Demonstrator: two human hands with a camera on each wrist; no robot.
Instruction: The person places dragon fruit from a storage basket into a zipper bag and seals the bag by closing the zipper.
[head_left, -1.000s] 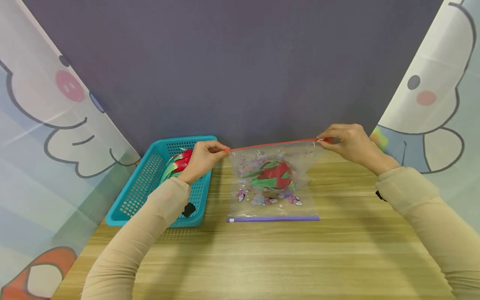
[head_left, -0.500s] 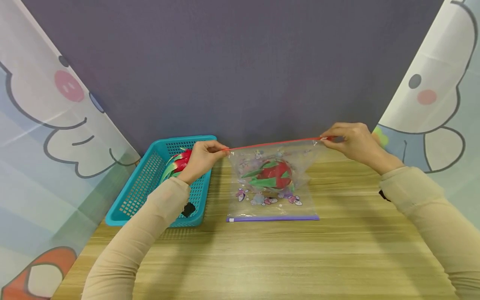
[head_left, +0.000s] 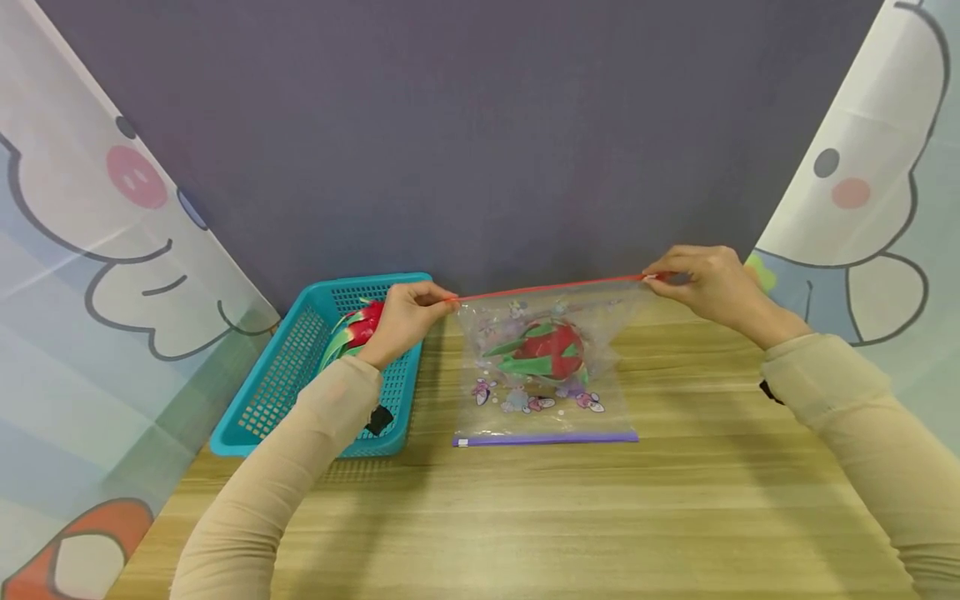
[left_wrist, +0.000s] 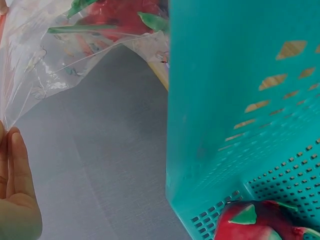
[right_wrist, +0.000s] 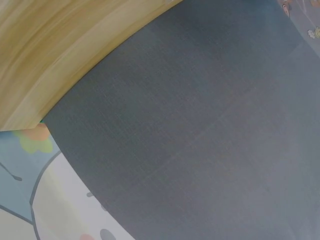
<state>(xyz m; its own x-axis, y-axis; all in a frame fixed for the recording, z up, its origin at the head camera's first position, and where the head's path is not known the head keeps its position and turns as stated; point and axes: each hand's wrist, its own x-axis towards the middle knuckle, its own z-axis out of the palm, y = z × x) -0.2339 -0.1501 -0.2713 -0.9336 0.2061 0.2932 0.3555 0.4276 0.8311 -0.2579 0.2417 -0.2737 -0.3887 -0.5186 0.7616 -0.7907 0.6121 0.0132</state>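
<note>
A clear printed zip bag (head_left: pixel 487 333) is stretched upright by its red zip strip (head_left: pixel 551 288) along the top. My left hand (head_left: pixel 411 321) pinches the left end of that strip between thumb and fingers; the same hand (left_wrist: pixel 17 185) shows at the edge of the left wrist view. At the strip's right end, my right hand (head_left: pixel 712 287) pinches the corner, where a small whitish slider shows. A red and green dragon fruit (head_left: pixel 555 346) shows through the clear plastic. Below it, a purple zip strip (head_left: pixel 547 438) lies along the near edge. The right wrist view shows neither hand nor bag.
A turquoise perforated basket (head_left: pixel 247 421) stands on the left, under my left forearm. Inside it lie another dragon fruit (head_left: pixel 363 323) and a black object (head_left: pixel 379 420). Behind the wooden table (head_left: pixel 510 517) rises a grey backdrop (head_left: pixel 480 142), with cartoon-printed curtains on both sides.
My right hand has shifted slightly to the right with the red strip's corner. The left hand, dragon fruit and basket stay essentially where they were.
</note>
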